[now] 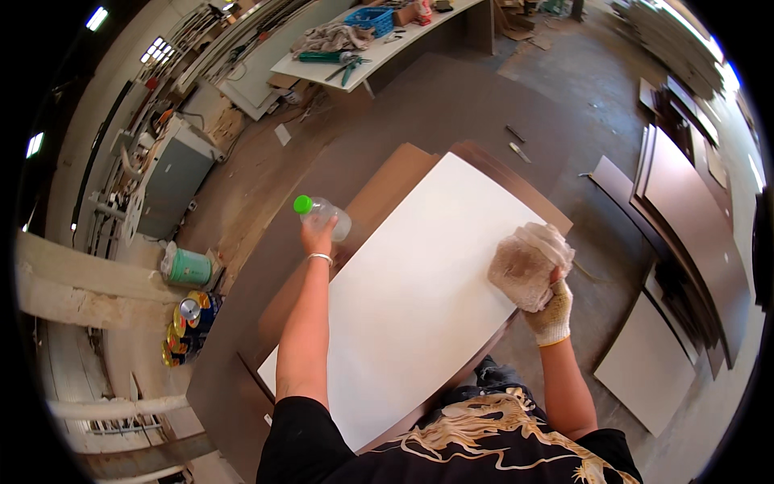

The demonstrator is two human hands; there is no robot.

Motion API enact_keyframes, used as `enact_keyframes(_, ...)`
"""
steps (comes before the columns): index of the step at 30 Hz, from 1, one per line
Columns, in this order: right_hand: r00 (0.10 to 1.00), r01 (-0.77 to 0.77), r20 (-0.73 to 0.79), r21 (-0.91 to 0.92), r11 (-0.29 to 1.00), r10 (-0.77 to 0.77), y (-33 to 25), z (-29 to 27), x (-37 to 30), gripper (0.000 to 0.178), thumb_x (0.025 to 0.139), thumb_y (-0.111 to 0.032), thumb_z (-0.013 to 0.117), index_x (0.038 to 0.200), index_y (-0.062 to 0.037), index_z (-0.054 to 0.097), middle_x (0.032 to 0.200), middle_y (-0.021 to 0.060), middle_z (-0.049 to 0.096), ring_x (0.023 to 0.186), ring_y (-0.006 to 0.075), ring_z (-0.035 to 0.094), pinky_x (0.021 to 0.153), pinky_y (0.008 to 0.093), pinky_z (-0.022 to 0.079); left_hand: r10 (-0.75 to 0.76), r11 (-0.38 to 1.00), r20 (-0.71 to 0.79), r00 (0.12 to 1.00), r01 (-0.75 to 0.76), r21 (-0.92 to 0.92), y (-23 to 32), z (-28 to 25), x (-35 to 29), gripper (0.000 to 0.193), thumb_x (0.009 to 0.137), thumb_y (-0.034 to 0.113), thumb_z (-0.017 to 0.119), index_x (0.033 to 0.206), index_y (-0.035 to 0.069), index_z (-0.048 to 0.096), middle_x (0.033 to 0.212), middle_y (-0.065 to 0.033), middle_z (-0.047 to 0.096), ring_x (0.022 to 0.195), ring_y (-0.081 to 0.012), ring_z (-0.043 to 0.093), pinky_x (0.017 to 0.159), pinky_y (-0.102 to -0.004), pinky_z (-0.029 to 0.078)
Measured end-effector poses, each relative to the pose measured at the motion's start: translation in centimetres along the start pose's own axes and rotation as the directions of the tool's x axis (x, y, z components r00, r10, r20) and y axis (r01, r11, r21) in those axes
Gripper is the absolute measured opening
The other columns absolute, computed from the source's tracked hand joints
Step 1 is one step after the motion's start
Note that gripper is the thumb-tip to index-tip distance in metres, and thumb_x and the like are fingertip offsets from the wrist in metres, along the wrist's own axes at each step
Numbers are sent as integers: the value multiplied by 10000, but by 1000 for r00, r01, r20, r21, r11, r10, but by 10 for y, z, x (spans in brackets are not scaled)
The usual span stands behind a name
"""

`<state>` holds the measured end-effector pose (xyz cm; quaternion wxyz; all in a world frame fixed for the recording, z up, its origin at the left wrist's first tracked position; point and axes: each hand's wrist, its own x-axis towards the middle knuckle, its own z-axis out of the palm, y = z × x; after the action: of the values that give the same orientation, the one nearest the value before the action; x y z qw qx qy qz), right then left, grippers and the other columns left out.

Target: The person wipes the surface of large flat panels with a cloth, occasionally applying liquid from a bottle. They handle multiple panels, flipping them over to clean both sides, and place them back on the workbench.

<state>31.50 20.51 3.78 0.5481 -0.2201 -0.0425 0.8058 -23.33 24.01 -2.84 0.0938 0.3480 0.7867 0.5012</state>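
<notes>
A clear plastic bottle with a green cap is gripped in my left hand, which is bare and has a bracelet at the wrist. The bottle is tilted, its cap pointing away to the left, over the left edge of a white panel. In my right hand, which wears a knitted work glove, is a bunched, dirty beige cloth. That cloth is over the panel's right edge; whether it touches the surface I cannot tell. Brown boards lie under the white panel.
A utility knife and a dark thin tool lie beyond the panel. Dark panels lean at the right. At the back, a white table bears a blue basket and rags. Cans and a green bucket stand left.
</notes>
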Motion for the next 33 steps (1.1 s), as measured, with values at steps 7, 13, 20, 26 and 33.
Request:
enact_keyframes(7,905,315,118,-830,459,-408,-70,-32,28,530,992,-209,652,1486,-69,522,1539,141,529,1398,330,522,1163,490,445,-88,920,64,994,56,389,14,22,-77,698,860,245,807,1423,-39,508,1457,-260,554,1373,-413,503,1163,-505,398)
enact_keyframes(13,974,27,199,-583,-812,-111,14,41,138,589,1001,-320,524,1552,-116,487,1651,127,413,1595,291,223,1317,461,46,204,611,418,885,-449,652,54,11,-181,658,987,297,590,1550,17,397,1638,-227,348,1529,-416,293,1250,-618,177)
enact_keyframes(20,968,135,249,-509,-850,4,39,97,260,572,1049,-308,381,1571,-85,453,1697,132,325,1604,307,189,1312,470,76,158,627,417,895,-417,658,78,29,-181,666,984,315,566,1536,-18,395,1567,-226,403,1471,-405,344,1246,-619,176)
enact_keyframes(26,976,69,213,-451,-890,-32,16,46,171,603,1043,-311,398,1575,-28,427,1688,188,319,1607,332,179,1303,525,-18,103,606,398,912,-375,701,80,6,-187,684,990,301,550,1555,-34,361,1589,-247,381,1477,-428,333,1247,-594,179)
enact_keyframes(33,969,212,238,-646,-734,71,44,77,264,606,1013,-223,383,1586,-29,409,1714,208,241,1619,349,125,1311,496,30,197,618,453,870,-469,631,73,33,-181,666,984,287,550,1534,-43,371,1554,-246,410,1460,-441,345,1236,-608,200)
